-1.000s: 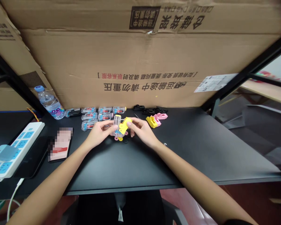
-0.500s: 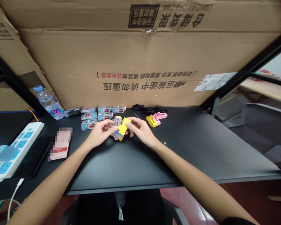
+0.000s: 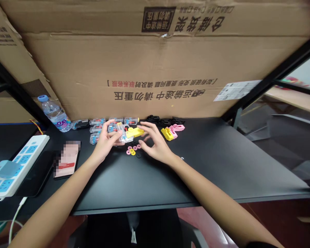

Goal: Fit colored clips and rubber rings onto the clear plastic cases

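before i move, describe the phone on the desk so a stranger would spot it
On the left of the black desk, find the white power strip. Go right past the flat black slab; the phone is next, set apart by its pinkish screen.

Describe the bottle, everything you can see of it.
The bottle looks like clear, thin plastic, with a blue cap on its neck and a purple-and-white label low on the body. It stands on the black desk at the far left, in front of the cardboard; whether they touch is unclear. It slants in the picture, perhaps from the lens. How full it is, I cannot tell. Neither hand is on it.
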